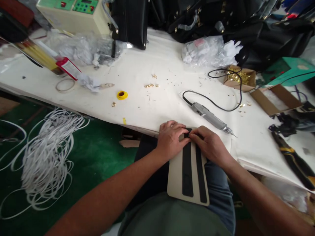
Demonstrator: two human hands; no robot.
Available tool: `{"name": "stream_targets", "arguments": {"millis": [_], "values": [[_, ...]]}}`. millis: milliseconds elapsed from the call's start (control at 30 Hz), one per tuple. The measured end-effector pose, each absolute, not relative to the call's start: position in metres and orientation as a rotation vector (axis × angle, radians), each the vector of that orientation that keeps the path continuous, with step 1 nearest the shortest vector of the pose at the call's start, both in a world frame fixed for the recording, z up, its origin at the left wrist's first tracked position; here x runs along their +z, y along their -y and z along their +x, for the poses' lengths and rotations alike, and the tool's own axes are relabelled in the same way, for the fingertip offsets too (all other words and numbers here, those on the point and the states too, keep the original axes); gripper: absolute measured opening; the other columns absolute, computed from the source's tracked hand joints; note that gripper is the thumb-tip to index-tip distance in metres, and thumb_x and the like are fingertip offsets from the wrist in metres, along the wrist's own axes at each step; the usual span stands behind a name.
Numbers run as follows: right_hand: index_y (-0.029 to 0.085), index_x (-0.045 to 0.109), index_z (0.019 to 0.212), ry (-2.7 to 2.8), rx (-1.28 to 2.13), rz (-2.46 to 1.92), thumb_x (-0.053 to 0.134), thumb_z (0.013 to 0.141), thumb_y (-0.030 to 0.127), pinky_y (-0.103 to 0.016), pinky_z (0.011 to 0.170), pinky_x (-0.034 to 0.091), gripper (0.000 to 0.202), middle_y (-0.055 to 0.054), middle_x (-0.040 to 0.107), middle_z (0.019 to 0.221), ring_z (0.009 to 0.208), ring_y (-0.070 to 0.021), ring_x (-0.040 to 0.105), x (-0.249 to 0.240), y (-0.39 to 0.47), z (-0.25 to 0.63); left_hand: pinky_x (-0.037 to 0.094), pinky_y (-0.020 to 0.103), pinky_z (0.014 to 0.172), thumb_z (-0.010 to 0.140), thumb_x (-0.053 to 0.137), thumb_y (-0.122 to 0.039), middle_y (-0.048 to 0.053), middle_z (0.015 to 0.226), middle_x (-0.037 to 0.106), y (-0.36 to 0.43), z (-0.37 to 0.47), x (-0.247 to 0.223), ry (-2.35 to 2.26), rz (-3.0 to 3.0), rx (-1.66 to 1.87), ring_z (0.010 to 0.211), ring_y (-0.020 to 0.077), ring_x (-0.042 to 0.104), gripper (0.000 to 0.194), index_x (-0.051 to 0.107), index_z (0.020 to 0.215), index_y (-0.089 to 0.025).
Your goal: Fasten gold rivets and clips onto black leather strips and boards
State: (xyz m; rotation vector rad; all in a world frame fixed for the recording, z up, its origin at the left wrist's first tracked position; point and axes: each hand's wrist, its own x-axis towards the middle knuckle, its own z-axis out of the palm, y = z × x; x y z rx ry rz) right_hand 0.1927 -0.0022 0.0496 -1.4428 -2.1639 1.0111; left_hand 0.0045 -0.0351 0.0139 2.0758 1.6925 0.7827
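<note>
A flat beige panel (174, 178) with rounded corners rests across my lap, its far end against the table edge. Two long black strips (187, 170) lie lengthwise on it. My left hand (171, 139) is closed over the panel's far left edge, thumb stretched across the strip end. My right hand (208, 142) is closed at the far right, thumb and fingertips pinched on a small black piece (188, 131) at the far end. The fingertips of both hands nearly meet there. Whether that piece belongs to a strip is hidden by the fingers.
A grey electric screwdriver (209, 116) with a black cord lies right of centre. Pliers (292, 157) are at the right edge. Gold fittings (149, 85), a yellow tape roll (122, 95) and a box of gold parts (240, 78) sit on the white table (98, 101). Black bags (129, 23) stand behind.
</note>
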Motion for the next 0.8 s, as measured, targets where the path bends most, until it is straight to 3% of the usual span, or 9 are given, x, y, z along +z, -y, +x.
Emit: {"name": "stream_targets", "arguments": {"millis": [200, 500, 800], "values": [[0.025, 0.069, 0.092, 2.184, 0.966, -1.469, 0.057, 0.097, 0.034, -0.036, 0.083, 0.047, 0.016, -0.003, 0.068, 0.092, 0.089, -0.0228, 0.065, 0.043, 0.001, 0.187, 0.038, 0.047, 0.109, 0.091, 0.071, -0.051, -0.002, 0.129, 0.073, 0.035, 0.004, 0.013, -1.675, 2.084, 0.749, 0.128, 0.0266, 0.052, 0.027, 0.076, 0.108, -0.032], [0.023, 0.071, 0.086, 2.044, 0.997, -1.58, 0.066, 0.089, 0.033, -0.033, 0.075, 0.047, 0.012, -0.002, 0.071, 0.085, 0.08, -0.0203, 0.065, 0.04, 0.001, 0.186, 0.036, 0.047, 0.111, 0.084, 0.078, -0.051, -0.001, 0.132, 0.071, 0.035, 0.002, 0.013, -1.643, 2.06, 0.741, 0.132, 0.0282, 0.05, 0.038, 0.071, 0.115, -0.029], [0.021, 0.072, 0.077, 2.065, 1.229, -1.727, 0.068, 0.082, 0.041, -0.028, 0.054, 0.038, 0.021, 0.001, 0.066, 0.063, 0.056, -0.0148, 0.053, 0.055, -0.02, 0.183, 0.036, 0.049, 0.112, 0.085, 0.077, -0.05, -0.001, 0.132, 0.071, 0.035, 0.001, 0.013, -1.628, 2.048, 0.725, 0.132, 0.0287, 0.05, 0.038, 0.072, 0.117, -0.03]]}}
